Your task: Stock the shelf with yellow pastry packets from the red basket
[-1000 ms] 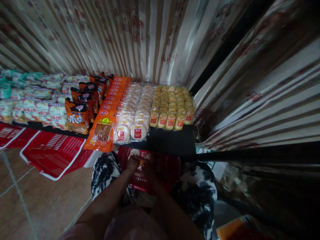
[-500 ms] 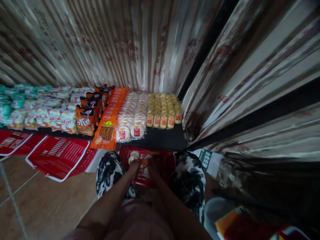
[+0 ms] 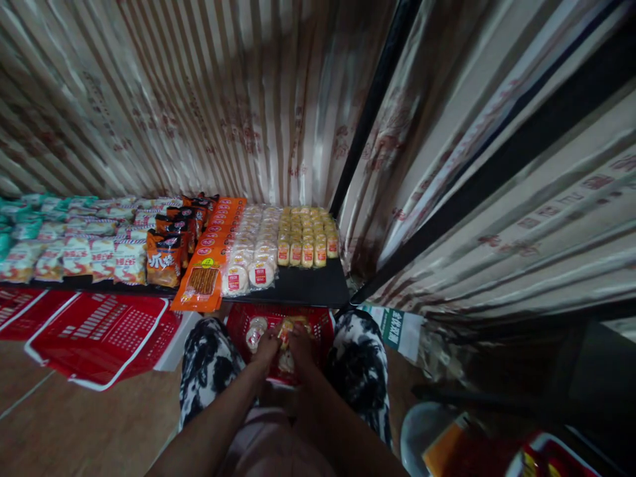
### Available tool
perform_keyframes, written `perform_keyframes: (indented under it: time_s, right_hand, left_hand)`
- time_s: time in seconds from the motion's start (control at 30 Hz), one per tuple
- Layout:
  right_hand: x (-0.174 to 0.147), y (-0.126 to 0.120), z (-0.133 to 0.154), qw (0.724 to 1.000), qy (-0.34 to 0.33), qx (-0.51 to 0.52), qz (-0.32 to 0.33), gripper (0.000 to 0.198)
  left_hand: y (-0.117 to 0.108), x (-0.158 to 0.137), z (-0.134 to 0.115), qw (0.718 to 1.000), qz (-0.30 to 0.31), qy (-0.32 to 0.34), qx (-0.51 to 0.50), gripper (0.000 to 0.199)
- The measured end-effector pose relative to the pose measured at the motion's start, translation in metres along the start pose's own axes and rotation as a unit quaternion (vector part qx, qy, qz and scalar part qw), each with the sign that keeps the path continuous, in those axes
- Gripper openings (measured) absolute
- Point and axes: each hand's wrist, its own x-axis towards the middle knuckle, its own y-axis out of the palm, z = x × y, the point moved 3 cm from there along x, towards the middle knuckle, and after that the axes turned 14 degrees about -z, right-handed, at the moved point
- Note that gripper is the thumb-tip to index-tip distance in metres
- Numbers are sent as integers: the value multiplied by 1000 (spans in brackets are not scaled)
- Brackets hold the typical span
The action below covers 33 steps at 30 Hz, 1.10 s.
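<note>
Between my knees, a red plastic basket [image 3: 325, 331] holds several wrapped snacks. My left hand [image 3: 267, 349] and my right hand [image 3: 301, 342] are low inside it, close together. Both have their fingers closed at a small yellow-wrapped cake [image 3: 285, 331]; the dim light blurs the exact grip. Round white wrapped cakes [image 3: 255, 333] lie left of my left hand. More pale packets [image 3: 286, 362] show below, between my wrists. On the black shelf [image 3: 313, 286] ahead stand rows of yellow-wrapped cakes [image 3: 307, 252] and round white cakes in clear wrap [image 3: 248, 265].
Left along the shelf are orange stick-snack packs [image 3: 203, 278], orange-and-black bags [image 3: 163, 258], and white bags [image 3: 130, 260]. Red baskets with white handles [image 3: 106, 338] sit below. A pleated curtain [image 3: 278, 99] backs the shelf. A black pole [image 3: 370, 112] and a grey bucket [image 3: 415, 430] are to the right.
My view has shifted, so the shelf sits lower and further left. My hands have parted slightly, and more of the yellow-wrapped cakes show between and beyond them in the basket.
</note>
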Motion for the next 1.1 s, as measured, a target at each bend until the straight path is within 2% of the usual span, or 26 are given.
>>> perform_keyframes:
  time_s: [0.2,0.37,0.5,0.67,0.93,1.1]
  right_hand:
    - [-7,-5,4,998,18,49,-20,25]
    - [-8,-14,20,998,-30,41,-23,30]
    - [-8,-22,32,998,-59,24,-13,32]
    - [-10,-34,47,996,-87,3,-31,30]
    - [-13,-55,82,989,-143,-7,-34,28]
    - [-7,-68,100,977,-193,-23,-81,35]
  left_hand:
    - [-2,-2,-9,990,-16,104,96,18]
    - [0,-7,-19,979,-31,161,123,21]
    - [2,-14,-25,976,-47,183,113,19]
    - [1,-28,-34,977,-67,180,94,17]
    - [1,-60,-66,961,-69,262,59,13]
    - [9,-72,-88,939,-76,332,47,17]
